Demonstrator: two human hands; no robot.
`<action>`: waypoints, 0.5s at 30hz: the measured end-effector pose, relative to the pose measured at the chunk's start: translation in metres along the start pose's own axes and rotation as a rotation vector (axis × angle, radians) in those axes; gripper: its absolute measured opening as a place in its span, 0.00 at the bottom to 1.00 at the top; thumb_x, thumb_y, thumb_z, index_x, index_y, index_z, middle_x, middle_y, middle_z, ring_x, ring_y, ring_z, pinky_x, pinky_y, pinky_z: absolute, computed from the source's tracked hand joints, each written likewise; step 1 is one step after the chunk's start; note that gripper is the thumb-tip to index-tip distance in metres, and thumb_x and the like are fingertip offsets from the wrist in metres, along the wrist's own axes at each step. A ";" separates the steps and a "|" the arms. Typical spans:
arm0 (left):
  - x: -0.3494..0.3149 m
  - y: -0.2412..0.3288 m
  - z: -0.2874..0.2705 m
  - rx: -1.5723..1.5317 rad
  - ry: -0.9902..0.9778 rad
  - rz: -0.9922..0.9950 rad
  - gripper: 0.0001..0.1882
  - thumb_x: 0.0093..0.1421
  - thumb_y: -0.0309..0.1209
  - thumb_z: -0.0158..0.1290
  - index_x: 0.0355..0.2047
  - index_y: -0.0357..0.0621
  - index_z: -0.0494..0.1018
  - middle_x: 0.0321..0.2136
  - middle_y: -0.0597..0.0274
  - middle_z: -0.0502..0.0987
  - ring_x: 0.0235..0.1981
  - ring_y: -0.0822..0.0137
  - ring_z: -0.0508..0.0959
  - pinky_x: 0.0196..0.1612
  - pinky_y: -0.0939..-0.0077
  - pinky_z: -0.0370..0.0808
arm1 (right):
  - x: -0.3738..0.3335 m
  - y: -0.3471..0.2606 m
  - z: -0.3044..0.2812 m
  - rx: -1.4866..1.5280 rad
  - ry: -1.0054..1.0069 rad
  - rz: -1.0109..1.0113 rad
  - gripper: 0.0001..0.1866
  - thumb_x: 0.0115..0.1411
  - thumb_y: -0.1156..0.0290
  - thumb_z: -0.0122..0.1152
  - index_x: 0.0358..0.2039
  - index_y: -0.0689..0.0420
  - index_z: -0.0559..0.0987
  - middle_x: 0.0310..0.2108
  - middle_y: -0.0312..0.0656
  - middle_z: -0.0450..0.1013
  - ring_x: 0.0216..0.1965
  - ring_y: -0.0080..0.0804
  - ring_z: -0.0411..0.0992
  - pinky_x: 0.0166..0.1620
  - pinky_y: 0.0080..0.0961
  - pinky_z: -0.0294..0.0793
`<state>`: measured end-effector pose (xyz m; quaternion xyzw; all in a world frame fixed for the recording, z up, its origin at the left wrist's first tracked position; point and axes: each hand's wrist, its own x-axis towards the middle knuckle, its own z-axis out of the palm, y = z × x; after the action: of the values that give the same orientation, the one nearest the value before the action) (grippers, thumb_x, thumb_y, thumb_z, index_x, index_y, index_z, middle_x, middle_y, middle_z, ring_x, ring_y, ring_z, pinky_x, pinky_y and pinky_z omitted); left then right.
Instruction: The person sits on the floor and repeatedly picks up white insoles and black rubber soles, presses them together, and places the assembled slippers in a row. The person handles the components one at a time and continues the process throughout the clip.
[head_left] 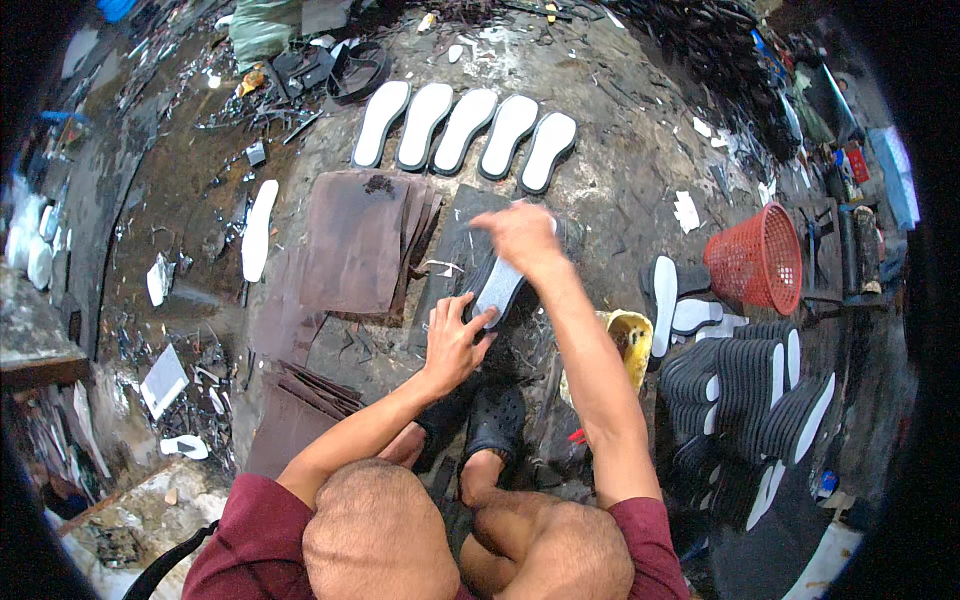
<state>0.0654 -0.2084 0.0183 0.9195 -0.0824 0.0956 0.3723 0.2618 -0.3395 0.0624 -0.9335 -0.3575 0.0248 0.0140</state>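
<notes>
So, one dark sole with a pale grey top (497, 292) is being worked on, set low over the floor (610, 165) right in front of the feet. Its near end is pressed by the left hand (455, 338), with the fingers spread out over the top and the edge; nothing else is held there. The far end is mostly covered by the right hand (525, 240), which is pretty blurred, so whether anything is gripped in those fingers can't be told.

A dark flat sheet (437, 285) is seen just left of the sole, and past that a stack of brown sheets (355, 240) is piled up, corners a bit fanned. Beyond the hands, five white-topped soles (464, 132) are lined up in a row, side by side. A lone white sole piece (260, 230) is left lying off to the left.

Over on the right, a yellowish tub (642, 345) is partly hidden by the right forearm. Farther out, a red basket (752, 255) is tipped at a slant, and a bunch of dark soles (745, 395) is stacked nearer the body. Dark clogs (495, 415) are worn on the feet.
</notes>
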 end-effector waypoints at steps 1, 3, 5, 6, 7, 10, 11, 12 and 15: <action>-0.002 0.001 -0.004 0.035 -0.032 -0.034 0.23 0.52 0.35 0.69 0.50 0.53 0.80 0.54 0.46 0.71 0.52 0.44 0.71 0.53 0.50 0.70 | 0.003 -0.029 0.004 -0.019 -0.113 -0.125 0.19 0.58 0.67 0.59 0.49 0.33 0.84 0.37 0.41 0.84 0.42 0.42 0.81 0.42 0.40 0.81; -0.008 -0.014 -0.004 0.103 -0.050 -0.099 0.19 0.53 0.36 0.68 0.46 0.53 0.82 0.53 0.49 0.72 0.50 0.46 0.70 0.52 0.51 0.70 | -0.009 -0.086 -0.017 0.124 -0.141 -0.340 0.21 0.58 0.69 0.58 0.50 0.32 0.84 0.38 0.40 0.83 0.42 0.40 0.81 0.44 0.40 0.81; -0.005 -0.014 -0.001 0.064 -0.028 -0.091 0.22 0.53 0.36 0.69 0.49 0.54 0.81 0.54 0.49 0.71 0.50 0.46 0.70 0.52 0.52 0.70 | -0.010 -0.060 -0.028 0.302 0.086 -0.114 0.23 0.56 0.70 0.59 0.51 0.33 0.84 0.39 0.42 0.83 0.41 0.42 0.81 0.44 0.43 0.82; -0.002 -0.011 0.003 0.009 -0.024 -0.089 0.23 0.52 0.37 0.69 0.50 0.55 0.80 0.55 0.49 0.71 0.51 0.45 0.70 0.54 0.51 0.70 | -0.017 -0.037 -0.035 0.386 0.191 0.006 0.24 0.55 0.71 0.59 0.52 0.34 0.85 0.40 0.43 0.83 0.41 0.42 0.81 0.44 0.45 0.82; 0.002 -0.008 0.003 -0.042 -0.023 -0.089 0.25 0.51 0.38 0.70 0.50 0.55 0.80 0.56 0.48 0.70 0.52 0.44 0.70 0.55 0.51 0.70 | -0.020 -0.010 -0.047 0.202 0.179 0.265 0.23 0.57 0.70 0.58 0.53 0.38 0.84 0.40 0.46 0.83 0.42 0.45 0.81 0.43 0.47 0.81; 0.002 -0.012 0.005 -0.058 0.025 -0.046 0.29 0.50 0.38 0.71 0.54 0.57 0.78 0.59 0.47 0.67 0.52 0.44 0.69 0.55 0.53 0.70 | -0.032 0.017 -0.034 0.083 0.075 0.386 0.20 0.61 0.71 0.56 0.54 0.44 0.79 0.37 0.41 0.83 0.41 0.44 0.81 0.39 0.44 0.81; -0.001 -0.017 0.004 -0.038 0.046 -0.027 0.31 0.50 0.37 0.71 0.56 0.58 0.77 0.59 0.46 0.66 0.52 0.45 0.69 0.55 0.54 0.70 | -0.031 0.011 -0.026 0.062 0.108 0.349 0.19 0.62 0.71 0.56 0.53 0.44 0.79 0.37 0.40 0.82 0.42 0.44 0.81 0.39 0.43 0.81; -0.002 -0.012 0.002 -0.005 0.028 -0.016 0.31 0.50 0.37 0.71 0.56 0.58 0.77 0.60 0.46 0.66 0.52 0.45 0.69 0.55 0.54 0.70 | -0.034 0.006 -0.023 0.057 0.082 0.304 0.19 0.61 0.72 0.56 0.53 0.45 0.79 0.38 0.39 0.83 0.42 0.44 0.81 0.39 0.44 0.81; -0.003 -0.007 -0.023 0.020 0.021 0.013 0.30 0.51 0.36 0.71 0.56 0.58 0.79 0.59 0.48 0.67 0.53 0.48 0.69 0.55 0.59 0.71 | -0.044 -0.024 -0.017 0.031 0.077 0.121 0.16 0.61 0.71 0.56 0.50 0.45 0.79 0.38 0.39 0.82 0.42 0.41 0.81 0.37 0.43 0.82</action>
<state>0.0618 -0.1868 0.0294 0.9216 -0.0836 0.1083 0.3632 0.2141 -0.3507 0.0818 -0.9533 -0.2992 -0.0048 0.0405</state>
